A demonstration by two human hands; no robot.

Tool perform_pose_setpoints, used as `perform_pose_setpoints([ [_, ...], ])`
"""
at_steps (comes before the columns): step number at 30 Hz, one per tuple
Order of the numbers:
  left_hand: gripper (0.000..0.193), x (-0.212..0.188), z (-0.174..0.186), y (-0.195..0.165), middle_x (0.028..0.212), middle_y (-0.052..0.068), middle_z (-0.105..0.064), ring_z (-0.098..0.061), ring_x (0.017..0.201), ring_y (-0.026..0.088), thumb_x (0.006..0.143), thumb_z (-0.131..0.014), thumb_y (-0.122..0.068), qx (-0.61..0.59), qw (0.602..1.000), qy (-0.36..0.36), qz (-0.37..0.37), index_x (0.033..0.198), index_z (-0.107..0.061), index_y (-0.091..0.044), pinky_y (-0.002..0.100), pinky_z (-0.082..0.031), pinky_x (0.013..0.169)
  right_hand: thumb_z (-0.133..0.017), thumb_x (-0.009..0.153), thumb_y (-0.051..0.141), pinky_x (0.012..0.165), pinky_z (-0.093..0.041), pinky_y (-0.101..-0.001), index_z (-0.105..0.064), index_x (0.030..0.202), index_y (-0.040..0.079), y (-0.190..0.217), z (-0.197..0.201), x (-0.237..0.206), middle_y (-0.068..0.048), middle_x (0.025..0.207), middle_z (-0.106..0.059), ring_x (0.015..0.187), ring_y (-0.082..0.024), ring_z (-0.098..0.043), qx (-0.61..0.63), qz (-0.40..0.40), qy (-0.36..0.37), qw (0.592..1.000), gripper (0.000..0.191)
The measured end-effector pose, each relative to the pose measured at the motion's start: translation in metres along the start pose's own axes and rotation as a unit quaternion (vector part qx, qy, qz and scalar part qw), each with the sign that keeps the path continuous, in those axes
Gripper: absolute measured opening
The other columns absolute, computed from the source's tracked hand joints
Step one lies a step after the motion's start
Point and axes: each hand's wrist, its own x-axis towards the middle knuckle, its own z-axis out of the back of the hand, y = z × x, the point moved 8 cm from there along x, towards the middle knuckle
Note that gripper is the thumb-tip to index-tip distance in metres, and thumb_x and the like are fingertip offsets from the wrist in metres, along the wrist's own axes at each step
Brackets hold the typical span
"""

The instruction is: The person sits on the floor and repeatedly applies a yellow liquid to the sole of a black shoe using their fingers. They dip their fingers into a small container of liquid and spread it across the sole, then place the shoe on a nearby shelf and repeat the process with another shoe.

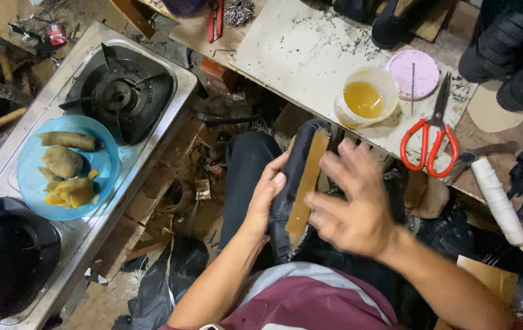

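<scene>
Two hands are meeting at centre frame: your left hand (265, 198) is gripping the edge of a black shoe upper with a tan insole strip (301, 186), while your right hand (350, 205) is hovering over it, fingers spread and blurred, holding nothing. The shoe looks light and pliable, so you are best gripping its stiffer sole edge. At upper right, a white plastic tub (368, 98) is holding amber liquid; at left, a blue plate (32, 183) is carrying cooked food.
</scene>
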Motion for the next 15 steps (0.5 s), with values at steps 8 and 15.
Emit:
perform_pose_setpoints([
  [8, 0.092, -0.014, -0.023, -0.026, 0.153, 0.018, -0.046, -0.057, 0.124, 0.031, 0.095, -0.058, -0.050, -0.106, 0.987, 0.110, -0.042, 0.167, -0.021, -0.007, 0.044, -0.047, 0.104, -0.077, 0.094, 0.033, 0.123, -0.028, -0.0570, -0.080, 0.100, 0.006, -0.133, 0.012, 0.019, -0.021, 0.153, -0.055, 0.150, -0.046, -0.040, -0.181, -0.180, 0.044, 0.966, 0.028],
  [15, 0.091, -0.016, -0.024, -0.038, 0.167, 0.017, -0.034, -0.041, 0.148, 0.029, 0.096, -0.053, -0.050, -0.057, 0.991, 0.089, -0.083, 0.166, -0.020, -0.003, 0.042, -0.033, 0.122, -0.081, 0.094, 0.030, 0.124, -0.027, -0.0576, -0.078, 0.081, 0.007, -0.149, 0.003, 0.023, -0.024, 0.151, -0.057, 0.147, -0.045, -0.044, -0.146, -0.150, 0.051, 0.977, 0.026],
])
